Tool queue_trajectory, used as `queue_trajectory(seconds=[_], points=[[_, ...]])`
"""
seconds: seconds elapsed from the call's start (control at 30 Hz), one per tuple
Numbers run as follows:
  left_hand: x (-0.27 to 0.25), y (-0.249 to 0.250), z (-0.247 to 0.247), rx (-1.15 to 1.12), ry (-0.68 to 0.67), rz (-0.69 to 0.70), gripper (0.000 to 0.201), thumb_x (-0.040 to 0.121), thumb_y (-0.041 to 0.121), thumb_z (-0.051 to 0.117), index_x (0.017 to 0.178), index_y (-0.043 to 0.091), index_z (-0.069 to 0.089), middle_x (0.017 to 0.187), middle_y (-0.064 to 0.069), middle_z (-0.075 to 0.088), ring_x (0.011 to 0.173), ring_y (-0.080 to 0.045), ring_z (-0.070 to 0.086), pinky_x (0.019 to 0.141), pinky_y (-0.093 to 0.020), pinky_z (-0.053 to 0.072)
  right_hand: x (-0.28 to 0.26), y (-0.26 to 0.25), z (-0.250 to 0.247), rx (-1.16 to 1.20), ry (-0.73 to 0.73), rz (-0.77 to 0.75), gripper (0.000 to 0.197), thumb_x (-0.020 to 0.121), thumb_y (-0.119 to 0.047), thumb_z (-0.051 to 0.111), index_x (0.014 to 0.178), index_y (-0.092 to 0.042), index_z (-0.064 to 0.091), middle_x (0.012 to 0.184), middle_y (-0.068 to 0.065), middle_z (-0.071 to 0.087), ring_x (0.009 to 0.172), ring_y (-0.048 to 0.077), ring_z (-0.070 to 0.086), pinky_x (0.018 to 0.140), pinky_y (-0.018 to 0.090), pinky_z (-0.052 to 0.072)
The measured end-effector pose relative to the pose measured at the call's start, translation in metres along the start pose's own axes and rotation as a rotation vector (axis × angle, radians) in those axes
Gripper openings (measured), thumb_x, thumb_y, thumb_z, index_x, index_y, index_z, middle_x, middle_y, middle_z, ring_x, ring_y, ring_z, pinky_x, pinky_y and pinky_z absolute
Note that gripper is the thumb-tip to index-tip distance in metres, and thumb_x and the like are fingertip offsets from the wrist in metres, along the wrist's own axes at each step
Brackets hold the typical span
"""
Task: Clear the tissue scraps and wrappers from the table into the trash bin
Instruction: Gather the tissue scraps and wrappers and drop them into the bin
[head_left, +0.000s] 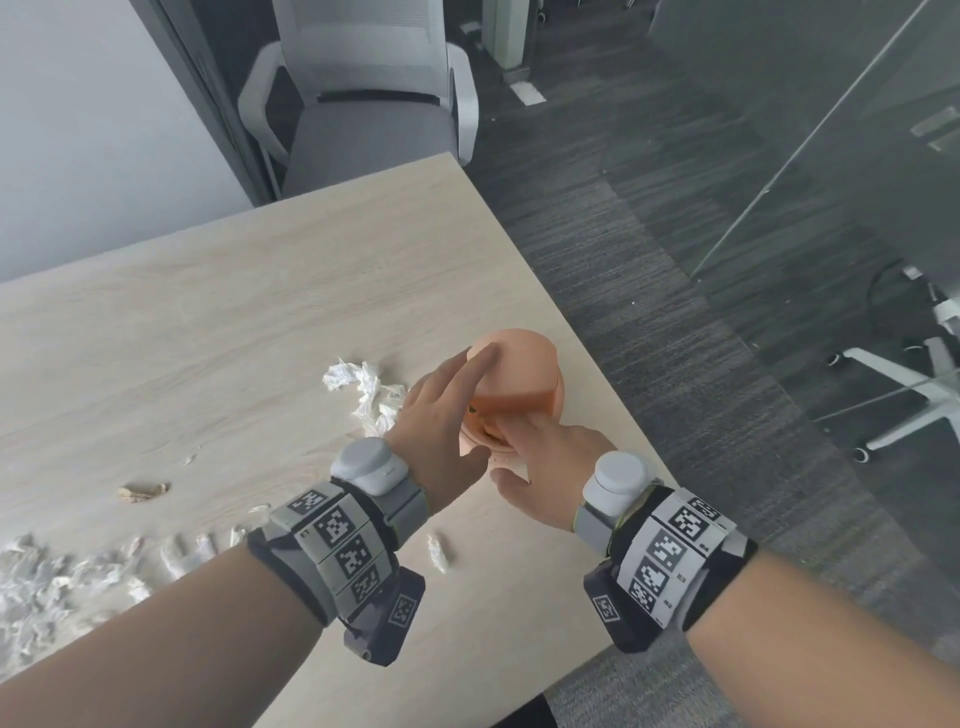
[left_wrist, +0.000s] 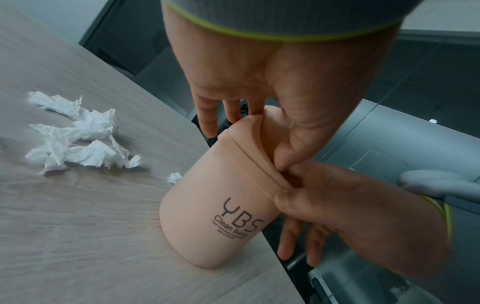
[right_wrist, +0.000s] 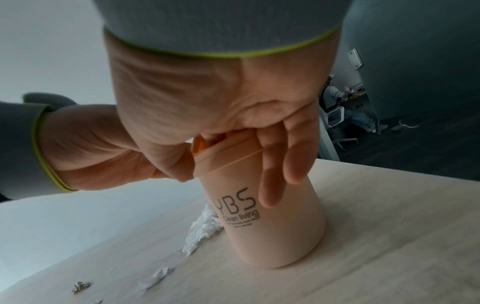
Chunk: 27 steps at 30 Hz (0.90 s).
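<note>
A small peach trash bin (head_left: 524, 374) with a swing lid, marked "YBS Clean living" (left_wrist: 213, 216) (right_wrist: 280, 236), stands near the table's right edge. My left hand (head_left: 441, 410) rests on the lid with straight fingers, and its thumb (left_wrist: 288, 148) presses the flap down. My right hand (head_left: 545, 457) has its index finger in the opening, where something orange (right_wrist: 200, 145) shows. Its other fingers (right_wrist: 275, 174) hang straight down the bin's front. A torn white tissue (head_left: 369, 389) (left_wrist: 78, 139) lies just left of the bin.
Several tissue scraps (head_left: 52, 587) are heaped at the table's near left. A brown scrap (head_left: 140, 491) and a small white one (head_left: 438, 552) lie closer. The wooden table (head_left: 260, 291) ends right beside the bin. A grey office chair (head_left: 363, 104) stands behind the far edge.
</note>
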<state>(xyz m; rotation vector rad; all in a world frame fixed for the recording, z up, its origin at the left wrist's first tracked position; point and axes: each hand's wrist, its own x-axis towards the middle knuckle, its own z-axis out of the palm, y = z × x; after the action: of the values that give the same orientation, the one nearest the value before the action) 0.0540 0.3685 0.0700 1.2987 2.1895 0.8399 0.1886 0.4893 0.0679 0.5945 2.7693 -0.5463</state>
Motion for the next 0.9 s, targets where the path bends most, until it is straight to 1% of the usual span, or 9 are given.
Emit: queue_trajectory(seconds=[0.13,0.23,0.37,0.5,0.57,0.63,0.77,0.83,0.9], points=[[0.0,-0.002,0.001,0.008,-0.012,0.001,0.102,0.077,0.017,0.068,0.149,0.052,0.005,0.16,0.007,0.024,0.146,-0.024,0.027,0.115,-0.044,0.031,0.0,-0.003,-0.008,-0.024,-0.033,-0.019,0.038,0.087,-0.056,0.045,0.116,-0.031,0.047,0.1,-0.007,0.066,0.081,0.028,0.064,0.064,0.033,0.045],[0.0,-0.001,0.002,0.024,-0.014,0.003,0.104,0.077,0.018,0.068,0.148,0.054,0.002,0.16,0.009,0.022,0.146,-0.024,0.025,0.115,-0.044,0.031,0.008,-0.006,-0.009,-0.082,-0.093,0.006,0.038,0.089,-0.056,0.041,0.108,-0.028,0.059,0.109,-0.006,0.066,0.09,0.027,0.065,0.071,0.033,0.049],[-0.001,-0.004,0.001,0.043,-0.031,0.025,0.106,0.077,0.019,0.068,0.147,0.056,-0.003,0.161,0.01,0.019,0.146,-0.025,0.024,0.114,-0.04,0.028,0.011,-0.005,-0.004,-0.081,-0.088,0.067,0.045,0.09,-0.055,0.04,0.117,-0.024,0.06,0.126,-0.003,0.056,0.098,0.031,0.064,0.074,0.034,0.047],[-0.002,-0.007,0.0,0.058,-0.058,0.042,0.108,0.079,0.02,0.067,0.146,0.059,-0.008,0.164,0.01,0.014,0.149,-0.022,0.02,0.117,-0.044,0.028,0.009,-0.003,-0.005,-0.02,-0.055,0.048,0.034,0.09,-0.054,0.042,0.105,-0.028,0.058,0.105,-0.004,0.065,0.087,0.028,0.065,0.07,0.033,0.049],[-0.002,-0.01,-0.002,0.029,-0.057,0.058,0.109,0.079,0.017,0.066,0.146,0.058,-0.009,0.165,0.01,0.011,0.151,-0.017,0.018,0.119,-0.044,0.026,0.005,-0.001,-0.006,0.101,0.027,0.032,0.026,0.089,-0.052,0.046,0.1,-0.03,0.057,0.095,-0.008,0.065,0.08,0.025,0.064,0.068,0.034,0.052],[-0.006,-0.015,-0.01,-0.014,-0.04,0.038,0.107,0.081,0.014,0.065,0.148,0.055,-0.008,0.165,0.011,0.011,0.151,-0.013,0.017,0.12,-0.04,0.024,0.0,0.003,-0.005,0.224,0.173,-0.006,0.023,0.089,-0.047,0.051,0.103,-0.032,0.06,0.1,-0.012,0.067,0.076,0.016,0.062,0.067,0.032,0.052],[-0.023,-0.042,-0.028,-0.085,0.061,-0.13,0.095,0.085,0.009,0.063,0.154,0.041,0.007,0.162,0.008,0.023,0.147,-0.013,0.024,0.112,-0.026,0.023,-0.011,0.001,0.006,0.329,0.482,-0.247,0.01,0.088,-0.025,0.059,0.089,-0.02,0.068,0.089,-0.011,0.063,0.065,-0.001,0.042,0.056,0.009,0.034],[-0.034,-0.067,-0.033,-0.075,0.1,-0.255,0.09,0.085,0.008,0.063,0.154,0.037,0.014,0.16,0.005,0.03,0.146,-0.017,0.029,0.111,-0.029,0.028,-0.012,-0.009,0.02,0.302,0.395,-0.325,0.008,0.085,-0.021,0.06,0.085,-0.017,0.066,0.081,-0.009,0.059,0.065,0.0,0.036,0.056,0.01,0.029],[-0.051,-0.096,-0.037,-0.046,0.12,-0.388,0.084,0.085,0.01,0.064,0.154,0.033,0.021,0.158,0.0,0.035,0.142,-0.022,0.036,0.109,-0.034,0.034,-0.005,-0.021,0.045,0.249,0.037,-0.29,0.016,0.085,-0.025,0.058,0.1,-0.023,0.063,0.09,-0.007,0.061,0.07,0.004,0.043,0.063,0.022,0.039]])
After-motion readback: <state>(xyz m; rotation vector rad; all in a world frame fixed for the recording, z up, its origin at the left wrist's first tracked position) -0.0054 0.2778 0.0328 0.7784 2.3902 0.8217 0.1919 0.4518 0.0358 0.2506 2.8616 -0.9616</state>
